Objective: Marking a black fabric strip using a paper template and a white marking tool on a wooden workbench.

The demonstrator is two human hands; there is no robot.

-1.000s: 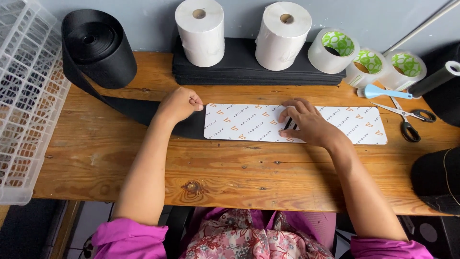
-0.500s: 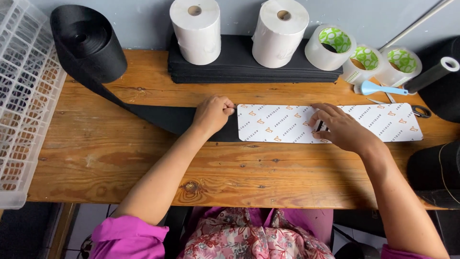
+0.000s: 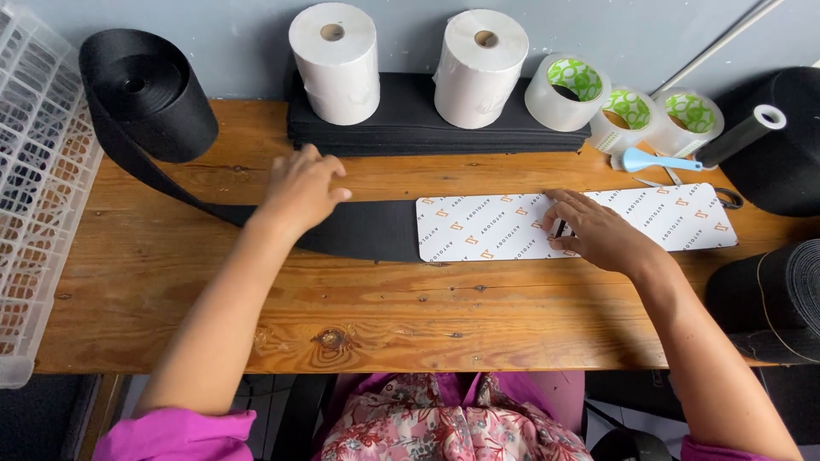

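Webbing (image 3: 359,229) lies flat across the wooden bench (image 3: 256,307), a wide black band running from a big roll (image 3: 145,94) far to the left of the left hand, under that hand, and on toward the right hand. The left hand (image 3: 301,189) rests on the band with fingers spread, palm down, gripping nothing. The right hand (image 3: 591,232) also lies flat and open, pressing on a long white card (image 3: 495,226) with small orange marks that sits on top of the band. The two hands are well apart, one on bare webbing, one on the card. Something small and dark shows between the right fingers; I cannot tell what it is.

Beyond the hands, against the wall, stand two white paper rolls (image 3: 406,64) on a stack of black strips (image 3: 427,124), and beyond the right hand three tape rolls (image 3: 628,107) with green cores and a blue-handled tool (image 3: 662,162). A white crate (image 3: 34,213) is far to the left of the left hand, more black rolls (image 3: 777,145) to the right of the right hand.

To do this well, I judge the left hand should keep the band taut and straight, while the right holds the card so its long edges sit exactly on the band's edges, without a slant. Pressure should be even, so the card does not slide.
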